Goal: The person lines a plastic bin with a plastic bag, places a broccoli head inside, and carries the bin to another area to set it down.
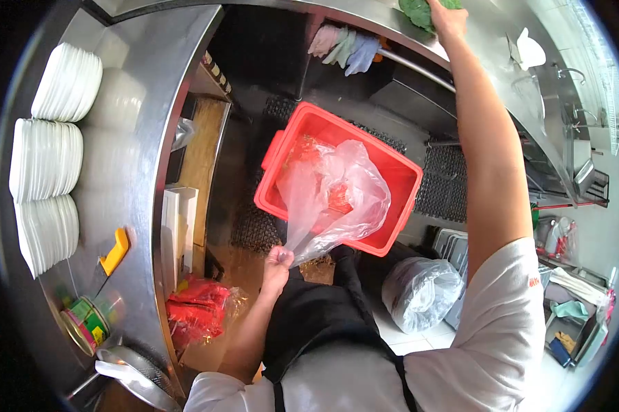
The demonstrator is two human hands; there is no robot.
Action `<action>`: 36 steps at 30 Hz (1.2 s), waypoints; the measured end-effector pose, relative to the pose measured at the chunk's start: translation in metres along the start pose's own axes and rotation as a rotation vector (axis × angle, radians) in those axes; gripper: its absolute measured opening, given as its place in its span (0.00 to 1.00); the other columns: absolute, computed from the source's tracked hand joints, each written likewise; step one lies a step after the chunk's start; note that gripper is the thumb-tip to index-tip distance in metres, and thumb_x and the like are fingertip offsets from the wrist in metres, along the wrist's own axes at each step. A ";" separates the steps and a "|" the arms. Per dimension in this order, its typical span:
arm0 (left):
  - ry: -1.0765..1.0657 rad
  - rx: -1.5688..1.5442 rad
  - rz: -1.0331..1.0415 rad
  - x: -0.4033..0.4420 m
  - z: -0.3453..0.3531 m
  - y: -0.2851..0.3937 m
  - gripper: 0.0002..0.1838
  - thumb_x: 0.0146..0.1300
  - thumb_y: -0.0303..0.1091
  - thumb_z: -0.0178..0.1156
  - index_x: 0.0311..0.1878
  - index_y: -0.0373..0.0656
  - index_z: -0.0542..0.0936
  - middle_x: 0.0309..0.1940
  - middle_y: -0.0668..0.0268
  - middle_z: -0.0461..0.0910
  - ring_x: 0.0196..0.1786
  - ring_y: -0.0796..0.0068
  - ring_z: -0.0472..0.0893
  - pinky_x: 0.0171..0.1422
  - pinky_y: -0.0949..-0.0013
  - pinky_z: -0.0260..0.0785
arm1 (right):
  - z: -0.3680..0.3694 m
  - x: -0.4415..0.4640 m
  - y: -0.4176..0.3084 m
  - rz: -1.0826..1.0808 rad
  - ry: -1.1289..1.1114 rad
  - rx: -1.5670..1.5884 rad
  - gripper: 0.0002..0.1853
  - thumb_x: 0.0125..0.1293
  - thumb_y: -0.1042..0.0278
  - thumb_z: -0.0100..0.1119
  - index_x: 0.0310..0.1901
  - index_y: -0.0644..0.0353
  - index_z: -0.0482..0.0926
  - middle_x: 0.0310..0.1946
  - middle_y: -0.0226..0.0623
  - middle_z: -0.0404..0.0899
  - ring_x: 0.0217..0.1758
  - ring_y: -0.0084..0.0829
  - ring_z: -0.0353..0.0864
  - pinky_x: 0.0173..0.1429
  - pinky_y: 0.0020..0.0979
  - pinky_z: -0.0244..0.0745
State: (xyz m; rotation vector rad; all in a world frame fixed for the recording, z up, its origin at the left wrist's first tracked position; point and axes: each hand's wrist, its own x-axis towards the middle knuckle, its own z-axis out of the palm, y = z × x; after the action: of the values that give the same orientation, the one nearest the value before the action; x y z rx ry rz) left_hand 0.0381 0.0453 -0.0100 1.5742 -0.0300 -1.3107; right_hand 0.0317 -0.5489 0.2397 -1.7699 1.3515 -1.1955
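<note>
My left hand (277, 270) is closed round the gathered end of a clear plastic bag (357, 192), just off the near edge of a red plastic tub (409, 172). From my fist the bag spreads out into the tub, and reddish bits show through or beneath it. At the top of the view, my stretched-out right arm reaches to the steel counter. There my right hand (451, 22) grips some leafy greens (416, 12), partly cut off by the frame edge.
Stacked white dishes (47, 158), a yellow-handled knife (115, 253), a can (86, 326) and a strainer (134, 374) stand on the left steel counter (127, 137). Cloths (347, 49) hang from a rail. A bag-lined bin (421, 292) is right of my legs; red packets (199, 309) lie to the left.
</note>
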 end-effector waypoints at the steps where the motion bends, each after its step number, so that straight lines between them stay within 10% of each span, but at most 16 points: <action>1: 0.004 -0.020 -0.003 0.000 -0.001 -0.001 0.06 0.64 0.32 0.59 0.34 0.46 0.72 0.27 0.79 0.69 0.32 0.87 0.66 0.40 0.77 0.62 | -0.003 0.003 0.000 0.142 0.063 -0.206 0.39 0.47 0.41 0.70 0.52 0.69 0.74 0.46 0.50 0.79 0.45 0.43 0.81 0.50 0.38 0.75; 7: 0.080 -0.033 0.001 0.002 -0.007 -0.003 0.05 0.68 0.34 0.55 0.37 0.46 0.71 0.31 0.78 0.68 0.37 0.86 0.66 0.45 0.77 0.62 | -0.016 0.011 0.017 0.064 -0.053 -0.158 0.50 0.49 0.41 0.68 0.64 0.70 0.60 0.55 0.60 0.70 0.59 0.47 0.72 0.62 0.38 0.67; 10: 0.117 -0.077 0.146 0.003 0.010 0.013 0.06 0.69 0.35 0.53 0.38 0.46 0.70 0.35 0.76 0.69 0.42 0.85 0.66 0.52 0.76 0.60 | -0.009 0.000 0.031 -0.348 0.311 -0.520 0.48 0.53 0.45 0.64 0.66 0.70 0.54 0.52 0.63 0.71 0.54 0.53 0.72 0.61 0.42 0.66; 12: 0.135 -0.194 0.275 0.009 0.017 0.017 0.05 0.70 0.35 0.52 0.38 0.46 0.69 0.37 0.75 0.70 0.43 0.84 0.66 0.54 0.76 0.60 | -0.024 -0.050 0.041 -0.735 0.157 -0.375 0.36 0.46 0.51 0.73 0.52 0.68 0.73 0.47 0.46 0.76 0.50 0.34 0.76 0.53 0.33 0.71; 15: 0.095 -0.402 0.275 0.018 0.028 0.039 0.08 0.70 0.40 0.51 0.40 0.47 0.69 0.35 0.74 0.69 0.41 0.82 0.68 0.55 0.72 0.61 | -0.033 -0.182 0.094 -0.609 -0.583 -0.258 0.47 0.38 0.46 0.76 0.59 0.62 0.68 0.57 0.51 0.67 0.62 0.48 0.65 0.65 0.45 0.63; 16: 0.070 -0.526 0.274 0.017 0.035 0.050 0.09 0.70 0.41 0.51 0.41 0.47 0.69 0.34 0.74 0.69 0.41 0.81 0.70 0.55 0.71 0.62 | -0.037 -0.236 0.139 -0.319 -0.824 -0.461 0.63 0.33 0.32 0.73 0.69 0.59 0.54 0.66 0.61 0.54 0.70 0.57 0.52 0.69 0.53 0.55; 18: -0.033 -0.555 0.197 0.012 0.043 0.045 0.11 0.70 0.44 0.50 0.38 0.48 0.68 0.25 0.76 0.60 0.29 0.82 0.61 0.41 0.73 0.57 | -0.048 -0.340 0.226 0.292 -0.934 -0.617 0.74 0.32 0.37 0.76 0.72 0.48 0.30 0.69 0.70 0.26 0.75 0.60 0.33 0.74 0.49 0.46; 19: -0.095 -0.547 0.144 0.000 0.054 0.047 0.11 0.70 0.45 0.49 0.38 0.48 0.68 0.24 0.77 0.59 0.28 0.82 0.61 0.40 0.74 0.56 | -0.054 -0.387 0.257 0.328 -0.766 -0.697 0.70 0.38 0.44 0.75 0.72 0.49 0.28 0.67 0.69 0.45 0.72 0.56 0.50 0.71 0.47 0.55; 23: -0.199 -0.615 -0.025 -0.056 0.074 0.083 0.12 0.70 0.47 0.48 0.39 0.50 0.68 0.22 0.78 0.57 0.24 0.82 0.58 0.37 0.74 0.52 | -0.085 -0.489 0.369 1.122 -0.501 -0.479 0.25 0.59 0.64 0.61 0.57 0.63 0.70 0.40 0.46 0.81 0.43 0.35 0.81 0.50 0.32 0.74; 28: -0.227 -0.543 0.086 -0.060 0.065 0.104 0.19 0.64 0.55 0.55 0.41 0.51 0.65 0.23 0.78 0.57 0.27 0.82 0.60 0.39 0.72 0.55 | -0.130 -0.459 0.208 0.750 -0.490 0.334 0.09 0.65 0.75 0.46 0.41 0.60 0.78 0.25 0.25 0.74 0.27 0.19 0.70 0.34 0.23 0.68; 36: -0.262 0.078 -0.049 0.005 0.154 0.094 0.19 0.59 0.41 0.65 0.45 0.44 0.66 0.41 0.71 0.70 0.42 0.78 0.73 0.46 0.71 0.69 | -0.162 -0.430 0.009 0.215 -1.142 0.436 0.08 0.67 0.65 0.52 0.35 0.59 0.73 0.28 0.44 0.77 0.35 0.43 0.79 0.39 0.42 0.71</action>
State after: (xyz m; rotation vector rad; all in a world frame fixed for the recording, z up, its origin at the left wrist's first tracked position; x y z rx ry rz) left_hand -0.0207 -0.1041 0.0726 1.4657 -0.2088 -1.5634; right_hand -0.1516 -0.1327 0.1723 -1.4949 0.5077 -0.1859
